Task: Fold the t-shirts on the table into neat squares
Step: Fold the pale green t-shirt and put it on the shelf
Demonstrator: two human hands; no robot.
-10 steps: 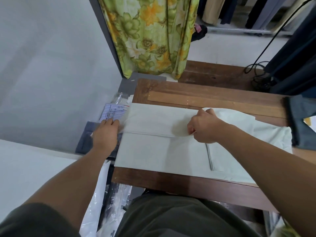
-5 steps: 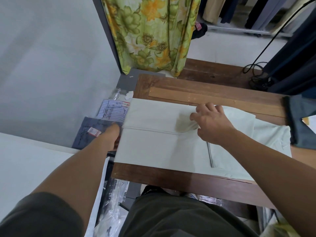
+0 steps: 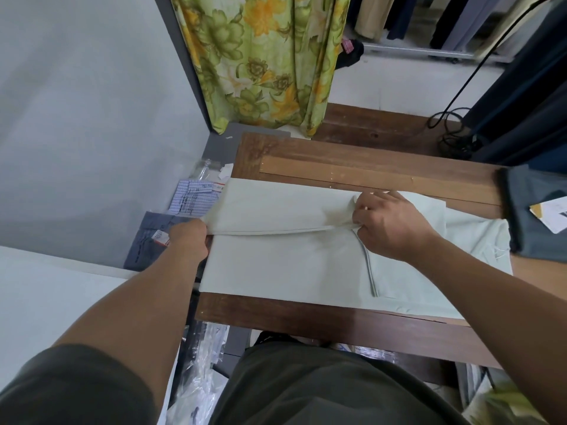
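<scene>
- Wooden table [image 3: 352,323] fills the middle of the view, with a floral curtain [image 3: 260,56] hanging beyond its far left corner and a grey wall to the left.
- Half a second ago the right hand [image 3: 389,225] lay with fingers spread over the fold; now its fingers are curled and pinching the folded edge of the pale green t-shirt [image 3: 291,259], and a small ridge of cloth has bunched up at its fingertips.
- Against that same earlier view, the left hand [image 3: 188,240] has closed more firmly at the table's left edge, gripping the end of the same fold where the cloth overhangs.
- The t-shirt lies flat across the table, its far half doubled toward the person so the hem runs as a straight line between the two hands; a ribbed seam runs toward the near edge below the right hand.
- The left fingers are tucked under the cloth and cannot be seen.
- A dark grey garment [image 3: 540,210] with a card tag sits at the table's right end, cut off by the frame.
- Packaged shirts [image 3: 196,197] lie below the table's left side, partly hidden.
</scene>
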